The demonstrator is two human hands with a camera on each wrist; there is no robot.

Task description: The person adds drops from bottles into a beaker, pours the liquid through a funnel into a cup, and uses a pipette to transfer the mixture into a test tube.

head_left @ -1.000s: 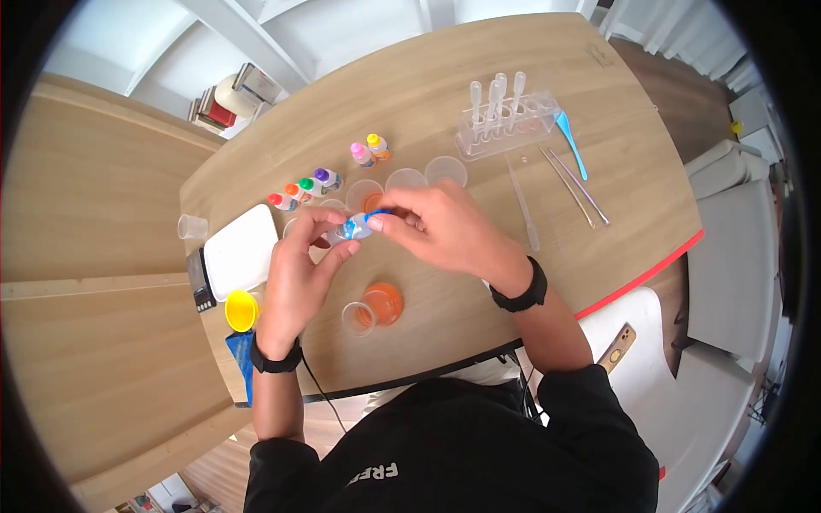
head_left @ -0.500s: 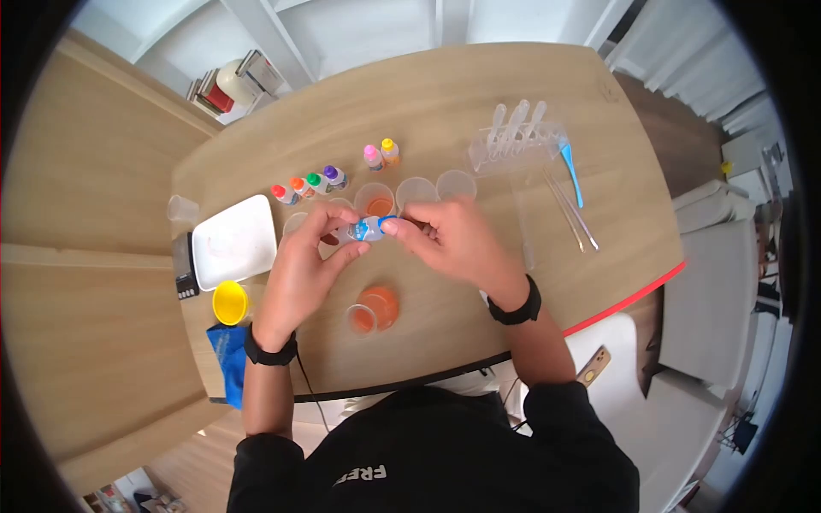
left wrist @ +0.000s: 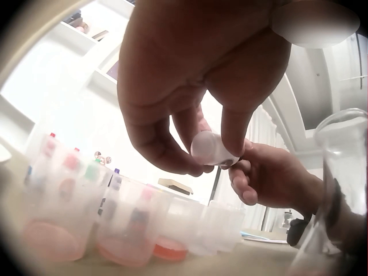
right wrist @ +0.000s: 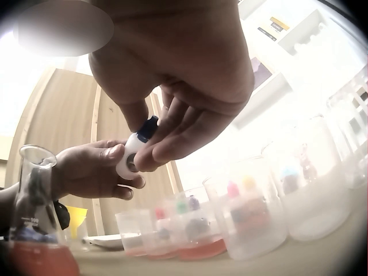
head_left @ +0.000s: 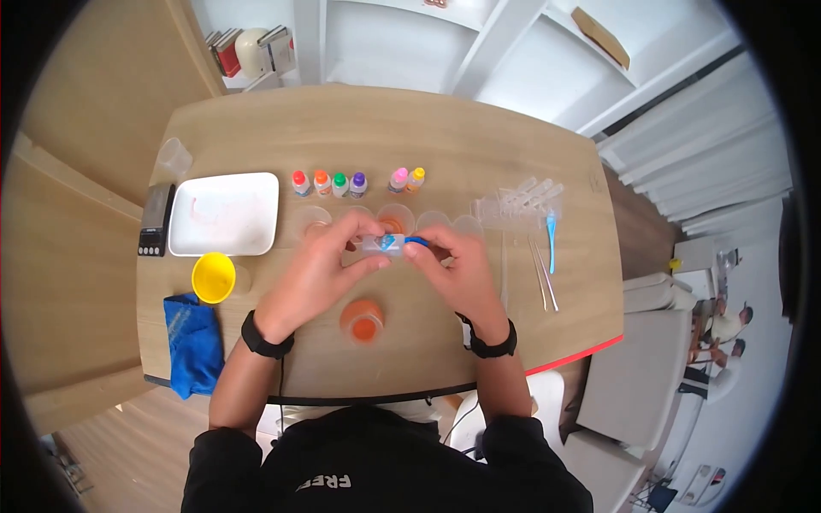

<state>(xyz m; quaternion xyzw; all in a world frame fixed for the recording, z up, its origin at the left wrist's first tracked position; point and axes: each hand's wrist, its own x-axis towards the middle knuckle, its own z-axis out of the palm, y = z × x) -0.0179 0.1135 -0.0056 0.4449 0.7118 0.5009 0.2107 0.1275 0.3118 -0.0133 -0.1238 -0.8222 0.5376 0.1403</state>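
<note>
Above the table both hands hold a small dropper bottle (head_left: 382, 244) with a blue label and blue cap (head_left: 416, 242). The left hand (head_left: 318, 267) grips the bottle's body between thumb and fingers; its rounded base (left wrist: 204, 148) points toward the left wrist camera. At the other end the right hand (head_left: 462, 269) pinches the cap, which appears dark blue (right wrist: 148, 127) in the right wrist view and sits on the bottle. Below and behind the hands stands a row of clear plastic cups (left wrist: 132, 230), several with a little orange-red liquid. A glass flask (right wrist: 37, 195) of orange liquid stands nearer the person.
Several dropper bottles with coloured caps (head_left: 340, 182) line the back. To the left are a white tray (head_left: 224, 244), a scale (head_left: 154, 224), a yellow cup (head_left: 213, 278) and a blue cloth (head_left: 193, 342). A rack with pipettes (head_left: 513, 207), a light-blue tool (head_left: 552, 244) and thin rods (head_left: 542, 274) lie right.
The head view has swung, so the table appears lower and turned. Both hands stay on the bottle and its cap, now held almost level.
</note>
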